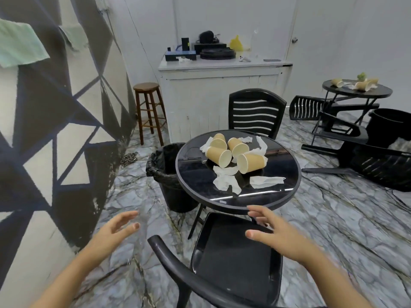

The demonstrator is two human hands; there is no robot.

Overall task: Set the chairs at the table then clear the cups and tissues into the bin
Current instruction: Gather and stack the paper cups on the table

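Both hands are empty. The left hand (117, 225) hovers with fingers spread over the floor, left of the near chair (231, 261); the right hand (270, 232) hovers spread-fingered above that chair's seat, just short of the round table (278, 192).

The near chair and the far chair (255, 112) stand upright at the table. Four paper cups (231, 152) lie on their sides at the tabletop centre, with crumpled tissues (226, 181) around and partly under them. The lined bin (164, 167) stands just beside the table on the left.

Handling (judged, not observed): the cups are likely light and easily crushed; take each around the wall or by the rim, with light pressure. The tissues are soft and will bunch; gather several in one pinch. The glossy tabletop may let cups roll.

Limits of view: the near chair's backrest is cut off at the bottom edge, the bin's interior is mostly hidden, and both hands are motion-blurred.
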